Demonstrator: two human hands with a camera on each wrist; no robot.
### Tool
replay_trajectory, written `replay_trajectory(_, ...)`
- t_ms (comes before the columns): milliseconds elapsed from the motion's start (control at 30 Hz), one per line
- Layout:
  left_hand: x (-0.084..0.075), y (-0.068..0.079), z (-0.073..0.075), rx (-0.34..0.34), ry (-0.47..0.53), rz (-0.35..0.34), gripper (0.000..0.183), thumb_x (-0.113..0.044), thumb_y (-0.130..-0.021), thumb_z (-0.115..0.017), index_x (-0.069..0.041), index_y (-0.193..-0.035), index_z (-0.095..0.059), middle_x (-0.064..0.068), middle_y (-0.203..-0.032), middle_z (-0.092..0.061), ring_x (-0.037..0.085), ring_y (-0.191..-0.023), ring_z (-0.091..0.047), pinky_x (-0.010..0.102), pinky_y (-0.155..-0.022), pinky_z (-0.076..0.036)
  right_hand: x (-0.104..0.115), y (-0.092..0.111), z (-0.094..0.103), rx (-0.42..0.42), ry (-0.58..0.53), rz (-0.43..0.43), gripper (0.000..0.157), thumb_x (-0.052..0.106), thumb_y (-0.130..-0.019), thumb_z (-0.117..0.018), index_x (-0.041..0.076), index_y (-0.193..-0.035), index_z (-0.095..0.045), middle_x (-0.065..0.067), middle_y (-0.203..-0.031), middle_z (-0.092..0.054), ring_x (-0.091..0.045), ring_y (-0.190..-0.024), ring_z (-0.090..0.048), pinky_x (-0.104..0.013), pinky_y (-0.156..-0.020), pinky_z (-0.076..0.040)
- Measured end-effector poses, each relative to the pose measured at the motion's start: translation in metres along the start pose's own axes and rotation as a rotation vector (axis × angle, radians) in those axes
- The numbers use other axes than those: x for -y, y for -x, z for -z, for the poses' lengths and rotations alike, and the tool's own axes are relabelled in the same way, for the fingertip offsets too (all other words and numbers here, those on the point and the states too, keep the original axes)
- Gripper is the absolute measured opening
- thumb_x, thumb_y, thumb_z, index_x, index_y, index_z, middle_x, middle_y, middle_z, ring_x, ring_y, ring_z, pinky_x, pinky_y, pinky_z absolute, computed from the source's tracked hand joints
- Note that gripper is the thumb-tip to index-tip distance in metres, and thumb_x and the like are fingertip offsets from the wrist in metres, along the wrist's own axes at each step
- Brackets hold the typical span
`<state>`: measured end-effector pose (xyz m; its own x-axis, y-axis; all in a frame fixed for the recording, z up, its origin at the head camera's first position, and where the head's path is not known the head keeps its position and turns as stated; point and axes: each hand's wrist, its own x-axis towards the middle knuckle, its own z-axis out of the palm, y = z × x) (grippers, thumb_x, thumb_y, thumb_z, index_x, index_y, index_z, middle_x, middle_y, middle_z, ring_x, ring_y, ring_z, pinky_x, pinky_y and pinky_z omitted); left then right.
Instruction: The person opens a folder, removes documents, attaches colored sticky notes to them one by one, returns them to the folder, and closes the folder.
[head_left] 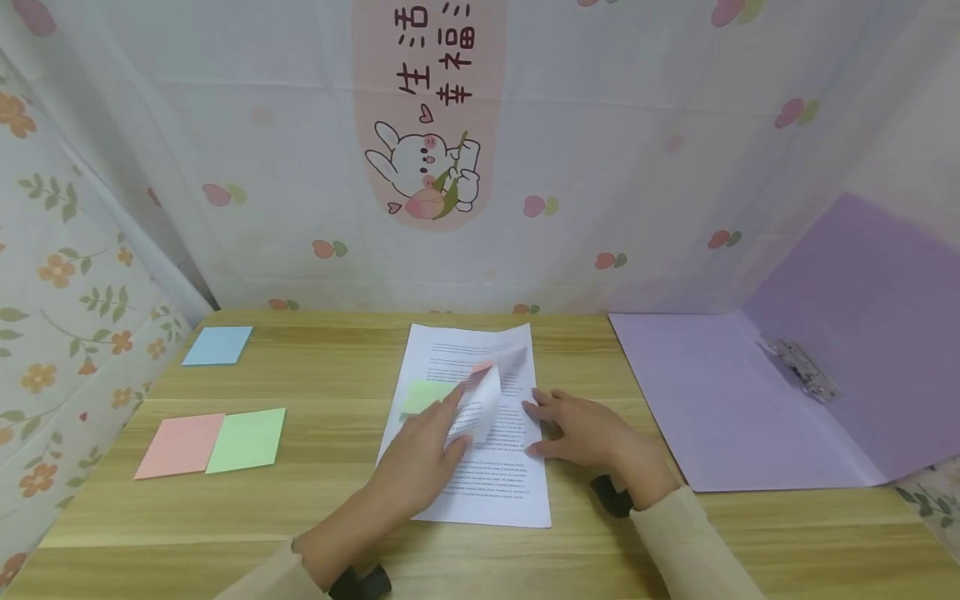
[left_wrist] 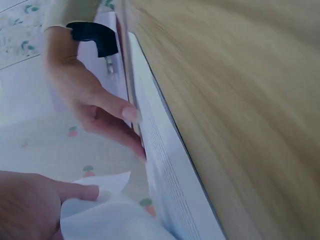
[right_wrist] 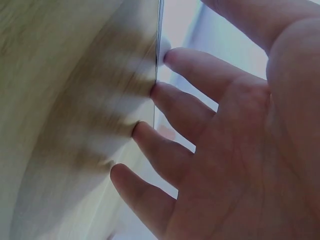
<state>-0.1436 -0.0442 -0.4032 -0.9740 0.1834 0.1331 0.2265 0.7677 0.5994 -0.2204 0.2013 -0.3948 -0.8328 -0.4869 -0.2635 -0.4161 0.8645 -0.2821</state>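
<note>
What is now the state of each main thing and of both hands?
Printed papers, lying flat
Lifted sheet, bent upward
Left hand, pinching lifted sheet
Right hand, fingertips at papers' right edge
Green note on papers, partly covered by left hand
Blue note, flat
Left green note, flat
Pink note, flat, beside left green note
Purple folder, open
Metal clip, holding no visible paper

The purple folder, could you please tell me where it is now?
In the head view, the purple folder is open at the right side of the table, to the right of the printed sheets and the right hand.
</note>
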Motion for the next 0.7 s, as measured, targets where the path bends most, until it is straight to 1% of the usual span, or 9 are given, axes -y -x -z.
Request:
replay_trajectory(100,0.002,0.000,0.002,-0.125,-0.156,-0.106,0.081,-0.016,-0.093,-0.072,-0.014,-0.160,-0.027,0.021,-0.154,-0.047,0.041,-0.143,-0.045,0.063,-0.115,-0.036,0.000,0.000,0.000,0.007,0.000,-0.007,0.069,0.048,-0.089,-0.073,0.017,-0.147,-0.054,-0.008,-0.161,-0.042,-0.040,-0.150,-0.035,-0.060,-0.116,-0.037)
replay_trajectory(233,0.008,-0.002,0.003,-0.256,-0.376,-0.224,0.091,-0.014,-0.088,-0.077,-0.017,-0.162,-0.023,0.022,-0.164,-0.029,0.047,-0.151,-0.029,0.065,-0.118,-0.030,0.002,0.000,0.000,0.014,-0.007,-0.017,0.068,0.047,-0.090,-0.072,0.018,-0.148,-0.053,-0.007,-0.162,-0.040,-0.040,-0.151,-0.034,-0.059,-0.117,-0.035)
replay_trajectory(300,0.012,-0.004,0.004,-0.303,-0.480,-0.280,0.092,-0.004,-0.087,-0.075,-0.021,-0.161,-0.024,0.021,-0.167,-0.021,0.047,-0.153,-0.022,0.064,-0.120,-0.026,0.002,0.000,0.000,0.014,-0.007,-0.017,0.067,0.046,-0.091,-0.072,0.017,-0.148,-0.052,-0.007,-0.162,-0.040,-0.040,-0.151,-0.033,-0.059,-0.118,-0.035)
replay_trajectory(367,0.016,-0.005,0.008,-0.344,-0.598,-0.358,0.092,0.005,-0.085,-0.071,-0.025,-0.160,-0.027,0.017,-0.169,-0.017,0.044,-0.154,-0.019,0.063,-0.122,-0.022,0.002,0.000,0.000,0.011,-0.009,-0.015,0.066,0.045,-0.091,-0.072,0.017,-0.148,-0.053,-0.008,-0.162,-0.040,-0.040,-0.151,-0.034,-0.059,-0.118,-0.035)
replay_trajectory(400,0.017,-0.006,0.011,-0.344,-0.661,-0.388,0.093,0.008,-0.085,-0.069,-0.026,-0.160,-0.027,0.015,-0.170,-0.014,0.043,-0.156,-0.016,0.062,-0.124,-0.019,0.002,0.000,-0.001,0.011,-0.009,-0.014,0.066,0.045,-0.091,-0.072,0.017,-0.148,-0.053,-0.008,-0.162,-0.040,-0.040,-0.151,-0.034,-0.060,-0.117,-0.035)
replay_trajectory(467,0.020,-0.006,0.019,-0.302,-0.821,-0.436,0.095,0.013,-0.084,-0.066,-0.026,-0.161,-0.026,0.011,-0.172,-0.010,0.038,-0.158,-0.012,0.059,-0.126,-0.015,0.002,0.000,0.000,0.008,-0.008,-0.014,0.065,0.043,-0.092,-0.071,0.017,-0.148,-0.053,-0.008,-0.161,-0.041,-0.040,-0.151,-0.034,-0.059,-0.118,-0.035)
replay_trajectory(533,0.022,-0.007,0.026,-0.247,-0.984,-0.465,0.091,0.006,-0.086,-0.068,-0.025,-0.161,-0.026,0.007,-0.172,-0.010,0.033,-0.159,-0.011,0.055,-0.127,-0.013,0.003,0.000,0.000,0.006,-0.008,-0.016,0.063,0.042,-0.093,-0.071,0.016,-0.148,-0.053,-0.008,-0.161,-0.041,-0.040,-0.151,-0.034,-0.059,-0.118,-0.035)
replay_trajectory(633,0.025,-0.009,0.035,-0.159,-1.158,-0.454,0.092,-0.005,-0.087,-0.074,-0.023,-0.162,-0.024,0.005,-0.173,-0.008,0.031,-0.160,-0.011,0.053,-0.128,-0.015,0.004,0.000,0.000,0.004,-0.008,-0.015,0.062,0.040,-0.094,-0.070,0.015,-0.148,-0.053,-0.009,-0.161,-0.041,-0.040,-0.151,-0.035,-0.058,-0.118,-0.034)
replay_trajectory(700,0.027,-0.011,0.038,-0.170,-1.219,-0.427,0.094,-0.008,-0.086,-0.076,-0.025,-0.162,-0.023,0.003,-0.172,-0.011,0.031,-0.159,-0.014,0.052,-0.128,-0.017,0.004,0.000,0.001,0.002,-0.007,-0.010,0.061,0.040,-0.094,-0.069,0.015,-0.148,-0.053,-0.010,-0.161,-0.041,-0.040,-0.150,-0.035,-0.058,-0.119,-0.034)
